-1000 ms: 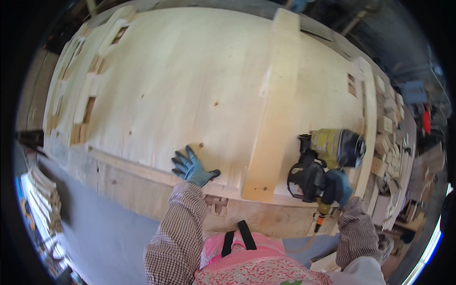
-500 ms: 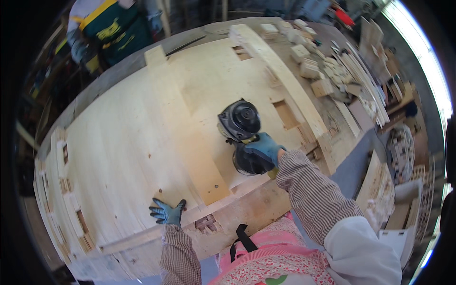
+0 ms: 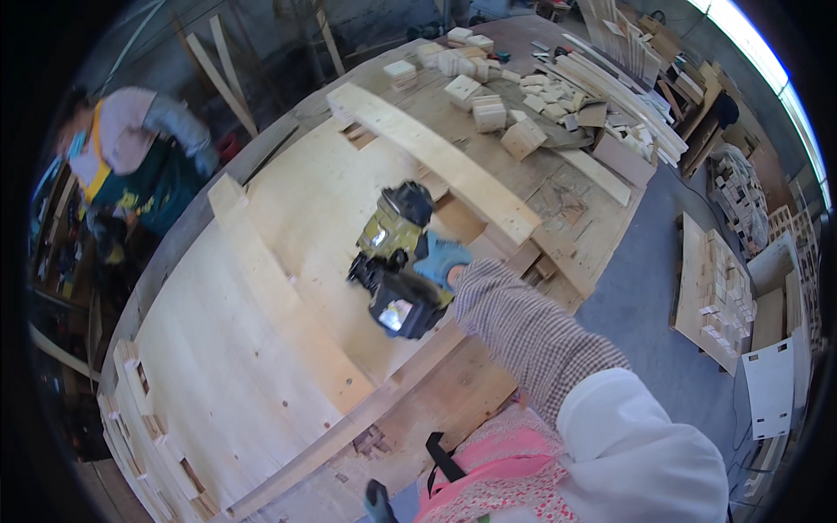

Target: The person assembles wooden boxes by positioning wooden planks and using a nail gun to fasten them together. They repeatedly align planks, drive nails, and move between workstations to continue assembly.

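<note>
My right hand (image 3: 442,260), in a blue glove, is closed round the handle of a yellow-green and black power tool, which looks like a nail gun (image 3: 392,225). The tool is tilted above a wide plywood panel (image 3: 218,322), right of a flat wooden strip (image 3: 283,301) that crosses the panel. A gap between tool and wood is hard to judge. Low in the picture, just off the panel's near edge, shows part of my left hand (image 3: 379,503) in a dark-tipped glove. Most of its fingers are out of sight.
A raised beam (image 3: 436,157) runs along the panel's right side, beside cut-outs. Wood blocks (image 3: 488,113) and long strips (image 3: 623,100) lie at the table's far right. Across the table, at left, stands a person in a green apron (image 3: 144,187). Stacked pieces (image 3: 724,296) sit on the right.
My left hand has come off the panel and dropped to the lower edge. My right hand has lifted and turned the nail gun. The whole view has swung right.
</note>
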`<action>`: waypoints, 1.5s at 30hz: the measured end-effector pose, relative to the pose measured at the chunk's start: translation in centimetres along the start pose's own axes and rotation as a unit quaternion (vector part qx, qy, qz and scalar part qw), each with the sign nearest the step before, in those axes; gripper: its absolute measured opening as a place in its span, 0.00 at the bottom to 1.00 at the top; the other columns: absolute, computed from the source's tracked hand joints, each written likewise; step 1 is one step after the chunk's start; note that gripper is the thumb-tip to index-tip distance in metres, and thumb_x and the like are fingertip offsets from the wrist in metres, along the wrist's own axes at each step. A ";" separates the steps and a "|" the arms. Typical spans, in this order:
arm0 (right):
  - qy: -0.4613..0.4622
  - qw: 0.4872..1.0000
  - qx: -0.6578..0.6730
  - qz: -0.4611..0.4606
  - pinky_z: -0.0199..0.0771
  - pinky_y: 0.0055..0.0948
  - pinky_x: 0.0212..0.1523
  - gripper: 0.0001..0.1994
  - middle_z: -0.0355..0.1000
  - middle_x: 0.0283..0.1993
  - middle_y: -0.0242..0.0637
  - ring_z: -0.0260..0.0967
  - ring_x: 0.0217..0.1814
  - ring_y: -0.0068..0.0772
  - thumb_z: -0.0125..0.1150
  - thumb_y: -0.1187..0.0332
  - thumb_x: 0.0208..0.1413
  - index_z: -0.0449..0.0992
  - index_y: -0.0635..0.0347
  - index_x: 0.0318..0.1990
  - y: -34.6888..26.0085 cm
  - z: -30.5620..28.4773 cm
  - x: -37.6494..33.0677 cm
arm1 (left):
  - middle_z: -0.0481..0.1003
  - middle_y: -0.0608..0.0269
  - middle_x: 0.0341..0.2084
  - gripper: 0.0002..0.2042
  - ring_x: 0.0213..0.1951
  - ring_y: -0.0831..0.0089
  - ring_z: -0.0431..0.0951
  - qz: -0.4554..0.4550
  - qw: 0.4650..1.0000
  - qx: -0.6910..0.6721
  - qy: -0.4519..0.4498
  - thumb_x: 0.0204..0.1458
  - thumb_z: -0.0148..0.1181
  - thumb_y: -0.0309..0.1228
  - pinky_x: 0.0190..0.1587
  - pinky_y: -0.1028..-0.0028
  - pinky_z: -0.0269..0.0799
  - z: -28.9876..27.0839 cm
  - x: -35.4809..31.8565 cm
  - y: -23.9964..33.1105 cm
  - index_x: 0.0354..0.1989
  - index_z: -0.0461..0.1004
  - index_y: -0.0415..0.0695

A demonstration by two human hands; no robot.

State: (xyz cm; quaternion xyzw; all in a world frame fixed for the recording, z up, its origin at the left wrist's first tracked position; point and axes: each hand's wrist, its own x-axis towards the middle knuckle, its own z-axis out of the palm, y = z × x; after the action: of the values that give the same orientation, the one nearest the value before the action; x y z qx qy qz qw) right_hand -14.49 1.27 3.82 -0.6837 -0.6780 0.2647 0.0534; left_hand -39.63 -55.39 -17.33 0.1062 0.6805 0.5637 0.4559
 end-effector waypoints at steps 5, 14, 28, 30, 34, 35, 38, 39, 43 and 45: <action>-0.085 0.976 0.199 0.040 0.60 0.36 0.54 0.37 0.61 0.52 0.56 0.60 0.54 0.52 0.60 0.54 0.37 0.55 0.66 0.54 6.7 3.7 -0.7 | 0.64 0.52 0.48 0.19 0.50 0.66 0.64 -0.087 0.974 0.200 -0.065 0.52 0.51 0.32 0.53 0.71 0.60 10.8 -5.2 1.1 0.52 0.61 0.36; -0.172 0.971 0.160 0.039 0.56 0.36 0.57 0.40 0.56 0.57 0.52 0.56 0.57 0.50 0.60 0.53 0.38 0.50 0.62 0.58 7.5 3.3 1.1 | 0.69 0.57 0.42 0.15 0.41 0.71 0.70 -0.099 0.979 0.160 0.077 0.52 0.52 0.28 0.45 0.72 0.67 13.2 -6.8 2.7 0.48 0.66 0.37; -0.215 0.855 0.468 0.059 0.73 0.30 0.26 0.18 0.70 0.32 0.35 0.70 0.28 0.31 0.61 0.67 0.44 0.66 0.57 0.44 10.0 4.8 1.7 | 0.71 0.69 0.32 0.14 0.30 0.82 0.68 -0.162 0.940 -0.037 0.297 0.50 0.51 0.25 0.33 0.82 0.64 17.2 -27.6 -1.5 0.47 0.68 0.38; -0.193 0.863 0.462 0.073 0.74 0.30 0.24 0.19 0.71 0.34 0.36 0.71 0.28 0.32 0.61 0.67 0.45 0.66 0.57 0.46 10.0 4.6 1.9 | 0.71 0.68 0.34 0.15 0.30 0.82 0.68 -0.157 0.940 -0.068 0.294 0.50 0.51 0.25 0.33 0.82 0.64 15.9 -26.9 -1.3 0.47 0.68 0.38; -0.138 0.921 0.361 0.048 0.74 0.25 0.31 0.23 0.70 0.39 0.38 0.70 0.35 0.30 0.61 0.61 0.44 0.67 0.60 0.49 11.7 5.3 3.8 | 0.72 0.66 0.37 0.16 0.33 0.80 0.70 -0.139 0.956 -0.052 0.254 0.50 0.52 0.25 0.36 0.82 0.66 11.4 -23.5 0.3 0.48 0.67 0.38; -0.144 0.932 0.331 0.022 0.72 0.24 0.35 0.25 0.69 0.40 0.38 0.68 0.38 0.28 0.61 0.58 0.43 0.68 0.62 0.48 13.1 5.8 5.4 | 0.71 0.66 0.38 0.16 0.35 0.80 0.70 -0.126 0.959 -0.053 0.249 0.50 0.52 0.25 0.38 0.82 0.66 9.9 -22.5 0.7 0.49 0.67 0.38; -0.080 0.977 0.197 0.019 0.69 0.29 0.43 0.24 0.69 0.43 0.36 0.67 0.41 0.29 0.59 0.57 0.45 0.68 0.61 0.48 11.9 4.9 4.4 | 0.69 0.62 0.45 0.17 0.44 0.75 0.68 -0.145 0.959 -0.022 0.241 0.52 0.51 0.28 0.49 0.77 0.63 5.7 -20.8 3.0 0.50 0.65 0.38; -0.087 0.968 0.234 0.038 0.67 0.31 0.44 0.25 0.68 0.46 0.39 0.67 0.44 0.34 0.56 0.56 0.47 0.66 0.62 0.50 11.9 4.9 3.9 | 0.69 0.61 0.45 0.16 0.44 0.75 0.69 -0.112 0.962 -0.061 0.242 0.52 0.51 0.28 0.49 0.76 0.64 3.8 -20.7 2.0 0.50 0.65 0.38; -0.025 0.993 0.115 0.004 0.65 0.37 0.46 0.28 0.63 0.52 0.45 0.63 0.51 0.45 0.52 0.54 0.49 0.59 0.62 0.55 13.7 5.2 3.2 | 0.69 0.60 0.44 0.16 0.45 0.72 0.69 -0.134 0.950 -0.061 0.275 0.52 0.51 0.28 0.49 0.75 0.64 -1.1 -20.4 1.2 0.49 0.66 0.39; -0.017 0.997 0.074 0.002 0.65 0.36 0.46 0.29 0.63 0.52 0.45 0.64 0.50 0.44 0.52 0.54 0.49 0.59 0.63 0.55 12.7 5.0 2.2 | 0.69 0.60 0.44 0.16 0.46 0.72 0.69 -0.143 0.945 -0.078 0.284 0.51 0.51 0.27 0.49 0.75 0.64 -1.6 -20.8 0.5 0.49 0.65 0.38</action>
State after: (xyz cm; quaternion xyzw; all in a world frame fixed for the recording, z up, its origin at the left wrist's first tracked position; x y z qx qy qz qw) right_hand -5.39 0.99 -6.61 -0.6743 -0.6562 0.3260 0.0918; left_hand -29.31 -69.98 -6.57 -0.1932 0.7436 0.5508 0.3262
